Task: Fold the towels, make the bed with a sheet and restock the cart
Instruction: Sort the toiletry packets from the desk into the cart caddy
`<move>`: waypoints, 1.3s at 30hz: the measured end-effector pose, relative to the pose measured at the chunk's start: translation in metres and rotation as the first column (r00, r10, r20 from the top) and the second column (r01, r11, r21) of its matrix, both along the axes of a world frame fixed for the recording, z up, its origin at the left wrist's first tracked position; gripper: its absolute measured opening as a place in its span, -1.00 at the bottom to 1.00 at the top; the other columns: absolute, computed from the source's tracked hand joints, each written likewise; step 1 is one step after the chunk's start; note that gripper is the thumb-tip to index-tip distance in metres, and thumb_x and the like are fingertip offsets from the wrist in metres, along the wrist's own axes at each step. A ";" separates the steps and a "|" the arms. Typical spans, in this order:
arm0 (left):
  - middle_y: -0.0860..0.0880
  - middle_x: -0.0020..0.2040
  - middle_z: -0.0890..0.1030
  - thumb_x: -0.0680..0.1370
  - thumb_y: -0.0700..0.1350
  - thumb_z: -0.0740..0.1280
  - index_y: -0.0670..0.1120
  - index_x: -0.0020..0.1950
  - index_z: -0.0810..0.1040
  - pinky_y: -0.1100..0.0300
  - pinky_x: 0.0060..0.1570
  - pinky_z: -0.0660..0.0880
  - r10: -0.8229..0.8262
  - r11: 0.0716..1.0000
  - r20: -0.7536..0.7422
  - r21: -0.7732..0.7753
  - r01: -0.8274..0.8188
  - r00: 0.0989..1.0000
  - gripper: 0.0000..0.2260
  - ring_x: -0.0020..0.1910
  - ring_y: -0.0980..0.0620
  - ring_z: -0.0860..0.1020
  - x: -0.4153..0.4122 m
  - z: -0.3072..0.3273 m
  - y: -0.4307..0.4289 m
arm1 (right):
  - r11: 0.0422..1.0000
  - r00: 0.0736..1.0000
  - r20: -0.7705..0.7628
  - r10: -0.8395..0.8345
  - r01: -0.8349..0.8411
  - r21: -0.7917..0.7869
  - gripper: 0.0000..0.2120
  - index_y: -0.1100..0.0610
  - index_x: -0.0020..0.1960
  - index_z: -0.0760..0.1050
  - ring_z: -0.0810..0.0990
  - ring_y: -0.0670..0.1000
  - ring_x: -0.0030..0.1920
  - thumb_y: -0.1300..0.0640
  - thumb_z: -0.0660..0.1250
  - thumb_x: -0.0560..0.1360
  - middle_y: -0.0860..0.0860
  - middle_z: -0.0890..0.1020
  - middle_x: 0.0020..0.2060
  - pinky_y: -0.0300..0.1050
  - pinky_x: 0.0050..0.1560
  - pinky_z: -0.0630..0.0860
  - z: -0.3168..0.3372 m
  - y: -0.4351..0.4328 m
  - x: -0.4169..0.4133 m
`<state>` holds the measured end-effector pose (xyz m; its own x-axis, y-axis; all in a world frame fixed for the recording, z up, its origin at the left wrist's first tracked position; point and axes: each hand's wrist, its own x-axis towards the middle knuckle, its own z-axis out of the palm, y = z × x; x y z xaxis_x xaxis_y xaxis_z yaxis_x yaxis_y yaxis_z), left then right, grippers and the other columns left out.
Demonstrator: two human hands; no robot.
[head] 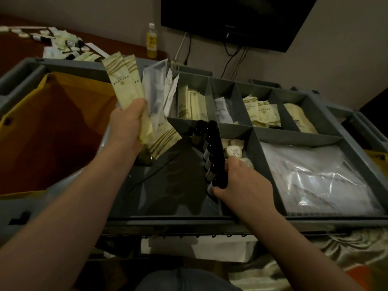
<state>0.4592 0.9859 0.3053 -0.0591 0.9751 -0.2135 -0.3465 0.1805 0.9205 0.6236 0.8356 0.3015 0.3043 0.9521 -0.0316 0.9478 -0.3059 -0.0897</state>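
Cream sachets fan above the grey cart tray holding dark bottles.

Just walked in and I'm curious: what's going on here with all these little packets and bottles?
A person is restocking a grey cart tray with hotel toiletries. Their left hand grips a fan of cream and white packets above the tray, while the right hand holds the near end of a row of small dark bottles beside round soaps. Other compartments already hold packets; more supplies lie on the table behind.

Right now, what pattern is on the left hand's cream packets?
Olive stripes on the packets; head view.
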 end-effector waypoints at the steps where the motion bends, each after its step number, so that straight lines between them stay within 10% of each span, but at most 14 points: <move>1: -0.04 0.05 0.56 0.56 -0.12 0.26 -0.13 0.37 0.37 0.11 -0.20 0.56 -0.008 1.000 -0.007 0.005 0.009 1.000 -0.62 0.02 -0.01 0.57 0.000 -0.001 0.000 | 1.000 1.000 -0.020 -0.011 0.011 0.017 -0.60 -0.03 0.09 0.28 0.50 -0.07 -0.09 -0.18 0.36 0.43 -0.11 0.46 -0.05 -0.12 -0.19 0.52 0.000 0.000 0.000; 14: 0.04 -0.15 0.55 0.57 -0.12 0.27 0.02 -0.02 0.44 0.17 -0.28 0.50 -0.126 0.992 -0.071 0.024 0.128 0.990 -0.96 -0.19 0.09 0.54 0.012 0.005 -0.012 | 0.998 0.959 -0.279 -0.057 0.060 0.002 -0.45 -0.10 0.07 0.15 0.43 -0.14 -0.06 -0.15 0.48 0.34 -0.15 0.34 0.05 -0.30 -0.21 0.41 -0.005 -0.010 0.011; 22: -0.03 -0.14 0.59 0.55 -0.20 0.30 -0.01 -0.11 0.53 0.14 -0.18 0.55 -0.231 0.965 -0.119 0.095 0.243 0.966 -0.90 -0.16 0.01 0.57 0.031 0.007 -0.026 | 0.936 0.812 -0.571 0.120 0.100 0.338 -0.82 -0.15 -0.01 0.38 0.50 -0.19 -0.16 -0.12 0.33 0.44 -0.14 0.51 -0.15 -0.34 -0.20 0.42 0.017 0.013 0.009; 26: 0.06 -0.20 0.58 0.52 -0.22 0.34 0.07 -0.19 0.50 0.37 -0.34 0.54 -0.244 0.935 -0.191 0.214 0.283 0.951 -0.81 -0.22 0.13 0.56 0.040 0.013 -0.035 | 0.889 0.587 -0.773 0.240 0.188 0.419 -0.88 -0.06 -0.10 0.46 0.56 -0.10 -0.24 -0.09 0.25 0.51 -0.06 0.57 -0.25 -0.15 -0.22 0.52 0.036 0.038 0.001; 32: 0.10 -0.19 0.58 0.54 -0.20 0.31 0.10 -0.15 0.48 0.38 -0.40 0.51 -0.235 0.933 -0.190 0.231 0.277 0.953 -0.81 -0.29 0.20 0.59 0.058 0.023 -0.033 | 0.856 0.487 -0.836 0.253 0.290 0.428 -0.79 0.24 -0.11 0.45 0.44 -0.14 -0.30 0.09 0.26 0.56 0.01 0.49 -0.28 -0.36 -0.33 0.40 0.045 0.074 0.006; 39: -0.08 -0.01 0.62 0.55 -0.13 0.30 -0.13 0.23 0.50 0.07 -0.16 0.54 -0.152 0.988 0.010 0.025 0.151 0.988 -0.74 -0.02 -0.07 0.60 0.091 0.026 -0.012 | 0.712 0.329 -0.881 0.341 0.522 0.471 -0.75 0.09 -0.25 0.33 0.39 -0.23 -0.35 0.12 0.19 0.61 -0.07 0.42 -0.33 -0.34 -0.27 0.41 0.036 0.092 0.026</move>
<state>0.5501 0.9740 0.3312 0.0922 0.9774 -0.1900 -0.3278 0.2100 0.9211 0.6495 0.9276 0.3376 0.5719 0.8008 0.1783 0.0813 0.1609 -0.9836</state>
